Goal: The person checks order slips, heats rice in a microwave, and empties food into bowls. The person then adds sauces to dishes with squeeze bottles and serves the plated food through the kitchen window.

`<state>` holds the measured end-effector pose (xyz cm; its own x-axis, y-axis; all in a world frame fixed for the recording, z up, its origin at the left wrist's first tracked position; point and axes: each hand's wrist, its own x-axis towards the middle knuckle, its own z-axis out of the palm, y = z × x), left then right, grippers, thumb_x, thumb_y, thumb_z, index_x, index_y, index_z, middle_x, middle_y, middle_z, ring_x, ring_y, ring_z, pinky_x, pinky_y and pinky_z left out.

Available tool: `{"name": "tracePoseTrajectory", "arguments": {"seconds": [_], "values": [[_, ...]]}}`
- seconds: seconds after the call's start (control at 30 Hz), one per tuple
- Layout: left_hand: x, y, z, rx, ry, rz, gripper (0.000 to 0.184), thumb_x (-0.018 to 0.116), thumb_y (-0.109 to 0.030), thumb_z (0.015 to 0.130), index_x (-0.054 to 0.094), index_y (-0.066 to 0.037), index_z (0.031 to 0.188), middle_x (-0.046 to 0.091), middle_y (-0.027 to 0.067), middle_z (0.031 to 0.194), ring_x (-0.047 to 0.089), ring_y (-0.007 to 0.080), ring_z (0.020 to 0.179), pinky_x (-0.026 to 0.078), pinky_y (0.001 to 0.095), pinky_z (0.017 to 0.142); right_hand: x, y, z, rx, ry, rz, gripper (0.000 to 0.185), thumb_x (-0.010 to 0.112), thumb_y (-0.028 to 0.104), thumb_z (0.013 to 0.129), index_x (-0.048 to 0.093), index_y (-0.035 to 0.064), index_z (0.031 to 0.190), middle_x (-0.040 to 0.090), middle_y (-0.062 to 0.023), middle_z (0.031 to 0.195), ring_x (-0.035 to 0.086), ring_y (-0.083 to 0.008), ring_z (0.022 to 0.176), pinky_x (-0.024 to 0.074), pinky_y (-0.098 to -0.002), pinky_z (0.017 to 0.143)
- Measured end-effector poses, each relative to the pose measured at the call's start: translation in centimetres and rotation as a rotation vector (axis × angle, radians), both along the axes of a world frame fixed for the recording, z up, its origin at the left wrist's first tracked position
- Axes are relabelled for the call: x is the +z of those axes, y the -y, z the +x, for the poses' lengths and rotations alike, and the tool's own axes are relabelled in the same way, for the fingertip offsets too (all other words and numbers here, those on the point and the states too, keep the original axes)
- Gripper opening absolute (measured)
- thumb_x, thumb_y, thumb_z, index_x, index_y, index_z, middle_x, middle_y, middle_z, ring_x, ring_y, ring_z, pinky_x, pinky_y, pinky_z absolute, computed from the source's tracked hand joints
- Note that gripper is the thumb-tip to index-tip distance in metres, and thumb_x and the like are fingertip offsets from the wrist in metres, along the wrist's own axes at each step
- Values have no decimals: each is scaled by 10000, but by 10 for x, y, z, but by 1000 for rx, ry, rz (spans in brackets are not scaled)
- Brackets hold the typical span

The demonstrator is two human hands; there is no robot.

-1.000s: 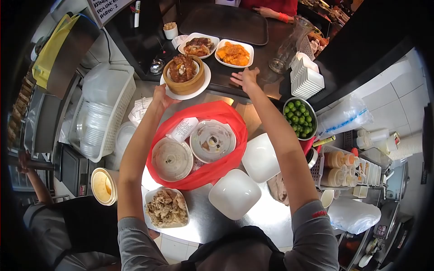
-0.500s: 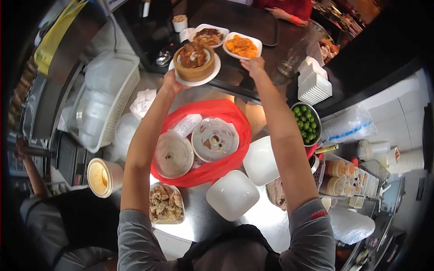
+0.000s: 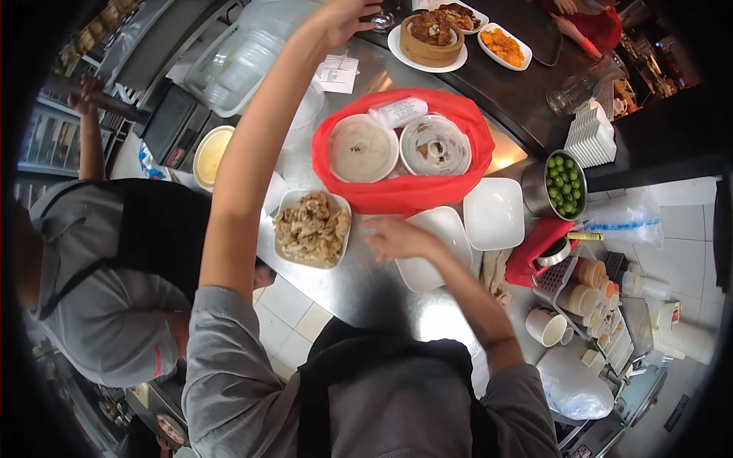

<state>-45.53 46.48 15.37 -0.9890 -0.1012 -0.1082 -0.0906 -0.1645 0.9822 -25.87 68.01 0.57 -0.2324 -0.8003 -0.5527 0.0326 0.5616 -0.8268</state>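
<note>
My left hand (image 3: 345, 20) reaches to the top edge of the view, fingers stretched out beside a small silver bell (image 3: 380, 20) and holding nothing. A bamboo steamer (image 3: 432, 41) of sauced brown food rests on a white plate (image 3: 395, 50) on the dark counter. Low over the steel worktop, my right hand (image 3: 398, 237) is open with fingers apart. It partly covers a white square bowl (image 3: 450, 263) and lies just right of a bowl of pale fried pieces (image 3: 311, 229). Behind it, a red plastic bag (image 3: 359, 196) surrounds two lidded round containers (image 3: 362, 149).
An orange dish (image 3: 504, 49) stands on the counter. To the right are a second white bowl (image 3: 494, 214), a metal bowl of green limes (image 3: 563, 183) and stacked white containers (image 3: 592, 136). A co-worker (image 3: 114, 259) stands close at left; another person (image 3: 599, 27) is across the counter.
Both hands have left the dishes; the plate with the steamer now rests on the counter. My left hand moved to the bell, my right hand down to the white bowl. The view has turned.
</note>
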Motion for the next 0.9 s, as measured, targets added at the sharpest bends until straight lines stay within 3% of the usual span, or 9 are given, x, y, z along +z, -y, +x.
{"name": "tracePoseTrajectory", "arguments": {"seconds": [0.13, 0.23, 0.27, 0.37, 0.47, 0.57, 0.6, 0.73, 0.9], "values": [[30, 24, 116, -134, -275, 233, 748, 605, -403, 814, 194, -171, 1394, 334, 91, 1351, 275, 228, 1274, 225, 447, 1041, -53, 24, 69, -528, 279, -166, 670, 422, 207, 913, -39, 105, 1389, 568, -237, 985, 651, -264, 699, 566, -364, 567], [41, 14, 210, 173, -373, 202, 416, 394, -259, 937, 366, -69, 1306, 438, 156, 1282, 413, 265, 1201, 354, 372, 971, -71, 42, 84, -653, 224, -275, 663, 411, 171, 908, -47, 125, 1386, 550, -246, 1031, 648, -292, 724, 569, -372, 565], [39, 10, 236, 258, -375, 128, 452, 352, -303, 947, 336, -62, 1329, 404, 171, 1310, 384, 280, 1229, 332, 432, 997, -77, 48, 88, -672, 106, -273, 606, 392, 133, 896, 34, 140, 1384, 508, -214, 1111, 639, -269, 791, 570, -352, 615], [21, 7, 301, 352, -368, 22, 502, 345, -339, 948, 273, -55, 1355, 389, 178, 1322, 387, 277, 1227, 331, 405, 996, -71, 53, 90, -680, -15, -247, 557, 463, 184, 865, 158, 60, 1314, 544, -269, 1028, 627, -335, 825, 556, -368, 594], [5, 6, 346, 427, -313, -8, 492, 396, -297, 939, 274, -54, 1349, 426, 147, 1293, 404, 260, 1210, 320, 406, 976, -97, 54, 88, -600, -316, -156, 550, 456, 136, 831, 190, 67, 1308, 528, -240, 1095, 630, -299, 821, 546, -380, 658], [-19, 21, 373, 462, -259, -11, 508, 390, -329, 940, 255, -70, 1356, 406, 164, 1301, 367, 261, 1234, 294, 421, 990, -67, 35, 92, -609, -256, -161, 556, 474, 148, 819, 232, 13, 1302, 536, -262, 1074, 615, -324, 861, 510, -402, 720], [-26, 24, 380, 485, -239, 4, 498, 383, -330, 943, 259, -85, 1358, 403, 164, 1303, 360, 259, 1239, 291, 418, 993, -93, 31, 93, -606, -615, -362, 543, 457, 108, 820, 243, 7, 1309, 532, -254, 1081, 608, -273, 897, 534, -344, 671], [-55, 28, 388, 547, -114, -93, 481, 382, -344, 943, 277, -116, 1353, 381, 156, 1311, 360, 253, 1237, 287, 414, 1000, 2, -20, 81, -662, 10, -344, 526, 427, 63, 820, 256, 0, 1314, 533, -175, 1062, 602, -223, 904, 549, -302, 608], [-84, 37, 368, 454, -23, -52, 467, 389, -359, 939, 298, -130, 1336, 379, 135, 1295, 361, 250, 1227, 293, 413, 993, 80, -91, 13, -641, 63, -398, 539, 434, 89, 823, 252, 9, 1324, 537, -158, 1096, 623, -247, 863, 576, -346, 649]]}}
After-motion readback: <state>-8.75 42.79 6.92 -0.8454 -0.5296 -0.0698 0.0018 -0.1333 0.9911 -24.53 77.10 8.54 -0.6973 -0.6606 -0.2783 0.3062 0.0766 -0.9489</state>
